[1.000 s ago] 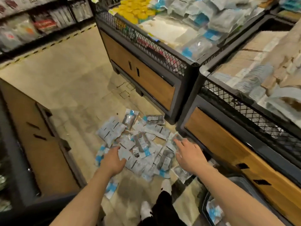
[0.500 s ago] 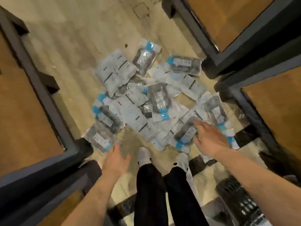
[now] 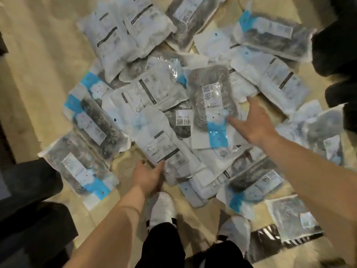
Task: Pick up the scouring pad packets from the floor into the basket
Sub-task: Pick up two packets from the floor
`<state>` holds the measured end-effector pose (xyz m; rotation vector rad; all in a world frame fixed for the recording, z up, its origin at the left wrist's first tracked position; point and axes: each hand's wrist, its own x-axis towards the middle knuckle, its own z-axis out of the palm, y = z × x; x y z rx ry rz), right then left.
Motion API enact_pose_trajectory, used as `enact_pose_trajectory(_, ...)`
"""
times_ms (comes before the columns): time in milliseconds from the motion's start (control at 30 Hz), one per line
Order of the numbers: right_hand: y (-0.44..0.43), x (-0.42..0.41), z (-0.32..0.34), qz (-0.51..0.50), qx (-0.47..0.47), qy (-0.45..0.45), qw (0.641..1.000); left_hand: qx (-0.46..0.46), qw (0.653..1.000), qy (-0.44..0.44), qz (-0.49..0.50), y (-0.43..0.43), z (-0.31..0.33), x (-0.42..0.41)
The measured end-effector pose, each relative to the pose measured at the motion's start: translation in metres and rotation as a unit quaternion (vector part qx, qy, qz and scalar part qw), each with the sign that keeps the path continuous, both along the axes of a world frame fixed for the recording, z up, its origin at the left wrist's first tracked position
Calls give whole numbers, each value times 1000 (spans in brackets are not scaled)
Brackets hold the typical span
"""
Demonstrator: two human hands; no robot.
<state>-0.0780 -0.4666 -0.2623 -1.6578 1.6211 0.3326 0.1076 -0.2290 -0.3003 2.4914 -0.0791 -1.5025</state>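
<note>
Change: down from above to the packet heap [image 3: 154, 93] ahead of the white shoes [image 3: 162, 207], pointing to a first grab | left hand [image 3: 147, 176]: thumb apart, fingers straight against the white packet [image 3: 164, 149] just ahead of shoes | right hand [image 3: 253, 122]: fingers spread, touching the blue-banded dark packet [image 3: 210, 101] further ahead | packets: glossy, crinkled, overlapping, none lifted | basket: out of view

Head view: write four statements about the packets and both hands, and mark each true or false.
1. The scouring pad packets lie overlapping on the floor. True.
2. The right hand spreads its fingers over a dark packet with a blue band. True.
3. The left hand holds a packet high above the pile. False: it touches the near edge of a white packet lying in the pile.
4. A basket stands amid the packets. False: no basket is in view.
</note>
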Motion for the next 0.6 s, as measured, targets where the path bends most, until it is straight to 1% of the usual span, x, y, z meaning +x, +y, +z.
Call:
enact_pose_trajectory(67, -7, 8, -26, -60, 27, -26, 998, -40, 997, -6, 67, 24, -56, 10)
enact_pose_trajectory(100, -8, 10, -36, -78, 37, -35, 996, -55, 994, -1, 99, 26, -68, 12)
enact_pose_trajectory(200, -9, 16, -54, -83, 8, -38, 996, -91, 976, 37, 196, -1, -43, 8)
enact_pose_trajectory(267, -11, 25, -56, -109, -5, -53, 993, -120, 960, 91, 237, -8, -39, 3)
enact_pose_trajectory(333, -15, 30, -54, -134, 6, -49, 990, -127, 947, 145, 258, -12, -35, -3)
enact_pose_trajectory(400, -18, 32, -48, -143, 45, -13, 989, -118, 943, 173, 257, -17, -31, -3)
enact_pose_trajectory(467, -17, 30, -43, -161, 98, -12, 982, -105, 950, 174, 238, -18, -28, -1)
enact_pose_trajectory(500, -15, 26, -49, -166, 108, -20, 980, -105, 953, 170, 230, -17, -28, -1)
enact_pose_trajectory(533, -11, 24, -52, -171, 105, -32, 979, -108, 954, 163, 226, -15, -27, -1)
enact_pose_trajectory(600, 4, 28, -39, -173, 84, -54, 980, -119, 956, 149, 221, -13, -20, -2)
